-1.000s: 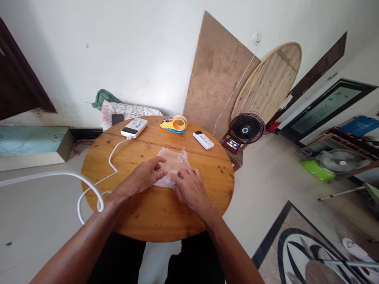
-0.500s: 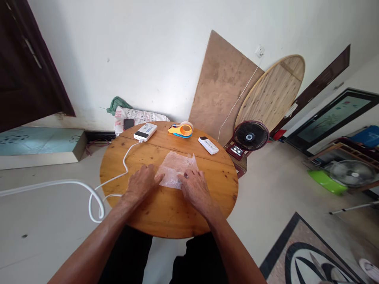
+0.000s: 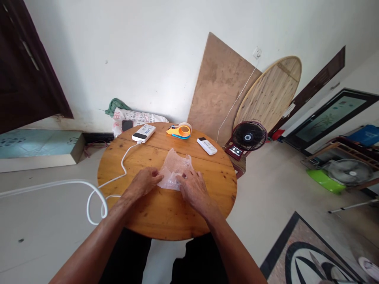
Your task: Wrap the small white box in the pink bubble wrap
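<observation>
A crumpled clear plastic bag [image 3: 175,167] lies in the middle of a round wooden table [image 3: 166,213]. My left hand [image 3: 143,184] pinches the bag's near left edge with curled fingers. My right hand [image 3: 192,188] grips the bag's near right edge, fingers bent over the plastic. The far part of the bag bulges up off the tabletop between the two hands.
On the table's far side lie a white power bank [image 3: 143,133] with a white cable [image 3: 122,167], an orange tape dispenser [image 3: 179,130] and a white remote [image 3: 207,146]. A small fan [image 3: 248,137], leaning boards [image 3: 219,85] and a sack [image 3: 133,117] stand behind.
My left hand has gone from lying flat beside the bag to pinching its edge. The bag has bunched up and lifted at the back. The view shifted slightly.
</observation>
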Action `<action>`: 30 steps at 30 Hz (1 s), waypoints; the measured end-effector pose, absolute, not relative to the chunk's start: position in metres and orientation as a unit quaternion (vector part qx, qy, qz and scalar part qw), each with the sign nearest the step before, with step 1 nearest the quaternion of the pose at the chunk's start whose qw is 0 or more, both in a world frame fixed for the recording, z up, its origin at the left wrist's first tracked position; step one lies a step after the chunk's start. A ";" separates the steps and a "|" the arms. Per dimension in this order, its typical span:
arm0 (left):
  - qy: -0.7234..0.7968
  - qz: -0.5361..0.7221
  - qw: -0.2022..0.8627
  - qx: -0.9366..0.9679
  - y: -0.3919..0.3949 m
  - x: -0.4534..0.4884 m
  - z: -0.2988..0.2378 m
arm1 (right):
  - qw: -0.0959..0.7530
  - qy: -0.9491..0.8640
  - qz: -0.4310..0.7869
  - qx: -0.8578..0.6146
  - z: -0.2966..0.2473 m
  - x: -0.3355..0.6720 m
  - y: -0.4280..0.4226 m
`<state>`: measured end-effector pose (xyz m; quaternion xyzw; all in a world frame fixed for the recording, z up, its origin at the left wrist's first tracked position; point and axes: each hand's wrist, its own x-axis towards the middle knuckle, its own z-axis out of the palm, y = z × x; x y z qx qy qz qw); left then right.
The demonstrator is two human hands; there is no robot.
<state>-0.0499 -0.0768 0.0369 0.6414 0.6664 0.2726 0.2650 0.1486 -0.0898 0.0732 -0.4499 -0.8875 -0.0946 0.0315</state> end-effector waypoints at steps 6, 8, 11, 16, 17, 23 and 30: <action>0.605 0.379 0.409 0.568 -0.071 -0.016 0.043 | 0.041 -0.892 -0.086 -0.441 0.071 0.151 -0.088; 0.586 0.397 0.441 0.551 -0.069 -0.008 0.042 | 0.049 -0.892 -0.078 -0.444 0.069 0.152 -0.088; 0.568 0.419 0.481 0.520 -0.068 -0.005 0.039 | 0.057 -0.890 -0.065 -0.448 0.068 0.153 -0.087; 0.546 0.432 0.519 0.496 -0.070 -0.007 0.039 | 0.058 -0.891 -0.065 -0.446 0.065 0.153 -0.085; 0.540 0.435 0.523 0.496 -0.070 -0.006 0.040 | 0.057 -0.891 -0.066 -0.445 0.064 0.153 -0.084; 0.522 0.447 0.542 0.484 -0.069 -0.001 0.040 | 0.071 -0.889 -0.067 -0.448 0.065 0.150 -0.086; 0.519 0.421 0.493 0.557 -0.069 0.002 0.039 | 0.097 -0.885 0.002 -0.455 0.072 0.158 -0.084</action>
